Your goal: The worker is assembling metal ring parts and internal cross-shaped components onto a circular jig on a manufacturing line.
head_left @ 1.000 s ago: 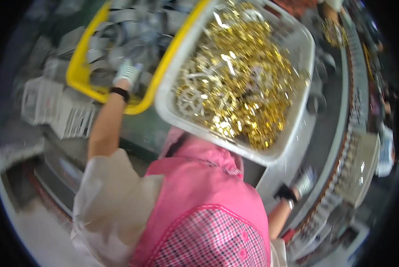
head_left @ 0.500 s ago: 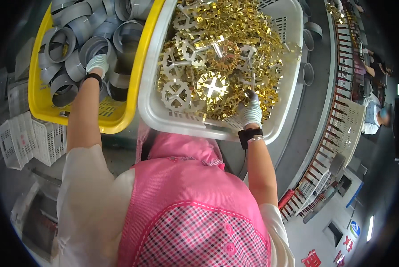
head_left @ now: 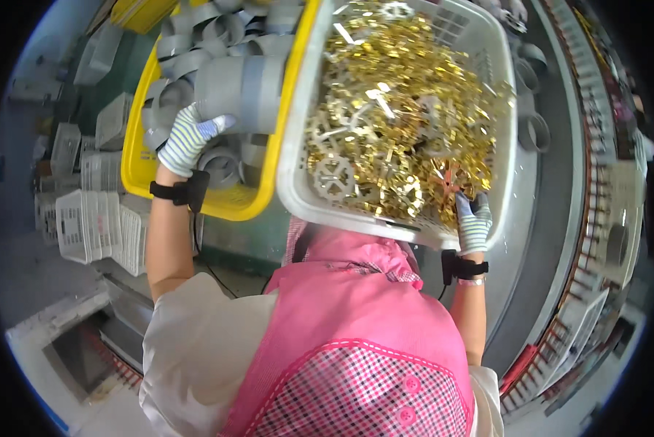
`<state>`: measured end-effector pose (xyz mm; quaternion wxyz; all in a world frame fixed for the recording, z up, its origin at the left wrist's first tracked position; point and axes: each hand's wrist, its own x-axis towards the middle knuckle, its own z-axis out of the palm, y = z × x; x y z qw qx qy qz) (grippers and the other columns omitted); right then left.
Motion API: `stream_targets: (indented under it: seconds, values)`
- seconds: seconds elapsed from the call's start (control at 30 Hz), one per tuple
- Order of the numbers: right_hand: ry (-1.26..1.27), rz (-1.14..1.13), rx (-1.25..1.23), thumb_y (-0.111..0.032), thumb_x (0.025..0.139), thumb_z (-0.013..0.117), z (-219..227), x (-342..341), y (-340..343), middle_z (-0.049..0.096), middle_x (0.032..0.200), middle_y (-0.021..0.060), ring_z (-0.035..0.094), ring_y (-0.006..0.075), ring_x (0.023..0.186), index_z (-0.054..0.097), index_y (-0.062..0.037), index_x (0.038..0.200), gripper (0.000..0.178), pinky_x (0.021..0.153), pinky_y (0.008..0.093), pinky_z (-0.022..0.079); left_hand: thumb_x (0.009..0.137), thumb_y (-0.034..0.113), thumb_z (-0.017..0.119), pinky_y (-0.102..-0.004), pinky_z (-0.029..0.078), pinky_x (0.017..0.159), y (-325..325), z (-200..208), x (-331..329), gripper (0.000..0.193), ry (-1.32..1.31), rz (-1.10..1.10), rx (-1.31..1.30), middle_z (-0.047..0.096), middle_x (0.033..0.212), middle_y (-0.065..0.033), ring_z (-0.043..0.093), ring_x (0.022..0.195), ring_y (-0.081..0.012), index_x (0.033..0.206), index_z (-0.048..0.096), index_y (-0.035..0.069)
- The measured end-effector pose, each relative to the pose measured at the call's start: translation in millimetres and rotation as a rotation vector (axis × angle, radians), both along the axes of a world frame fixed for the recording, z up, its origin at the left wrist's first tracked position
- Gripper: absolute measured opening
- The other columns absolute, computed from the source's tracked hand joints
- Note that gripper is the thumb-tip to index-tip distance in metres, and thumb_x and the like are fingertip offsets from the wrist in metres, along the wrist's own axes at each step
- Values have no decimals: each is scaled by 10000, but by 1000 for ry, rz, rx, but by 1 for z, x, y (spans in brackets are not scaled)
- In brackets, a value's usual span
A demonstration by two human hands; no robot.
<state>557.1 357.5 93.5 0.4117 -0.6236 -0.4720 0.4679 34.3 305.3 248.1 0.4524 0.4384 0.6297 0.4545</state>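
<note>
In a striped glove, my left hand [head_left: 190, 140] is closed on a wide grey ring [head_left: 228, 93], lifted above the other grey rings [head_left: 174, 98] in the yellow basket [head_left: 141, 156]. Its thumb lies along the ring's lower edge. Over the near right corner of the white basket [head_left: 295, 182], my gloved right hand [head_left: 474, 222] pinches a copper-coloured, spoked metal piece [head_left: 449, 177]. Gold-coloured toothed metal pieces [head_left: 407, 138] fill that basket in a heap. A silver spoked wheel [head_left: 333, 178] lies at the heap's near left.
Grey rings [head_left: 534, 132] stand on the grey surface right of the white basket. Beyond it runs a curved rack with brown pegs [head_left: 560, 331]. White crates [head_left: 86, 226] are stacked at left, on the floor. A cable [head_left: 221, 284] hangs near my left elbow.
My left hand has raised a grey ring out of the pile. My right hand now has a copper-coloured piece at its fingertips. The view has shifted, so both baskets appear farther right.
</note>
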Motion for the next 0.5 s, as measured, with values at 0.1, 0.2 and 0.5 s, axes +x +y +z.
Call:
stream_targets:
  seconds: [0.1,0.2,0.5]
  values:
    - [72,-125,70,-89,878,668,26,27,-32,608,837,-11,525,53,682,582,-33,1032,185,565,205,423,812,108,716,-286,496,816,23,13,92,371,224,-240,-38,669,1026,-26,601,912,-112,1156,619,9]
    - [119,-276,105,-128,850,704,50,70,-77,607,819,2,530,74,715,590,-17,1035,244,631,230,450,821,188,713,-299,497,845,43,2,217,333,86,-521,47,684,1017,-45,608,934,-110,1104,660,18]
    - [-81,-974,-25,-153,827,729,-21,246,-274,662,823,47,591,93,736,611,-2,1004,261,666,253,490,831,305,632,-461,498,738,73,-68,574,285,996,-1275,707,675,859,-170,646,813,-362,977,665,62]
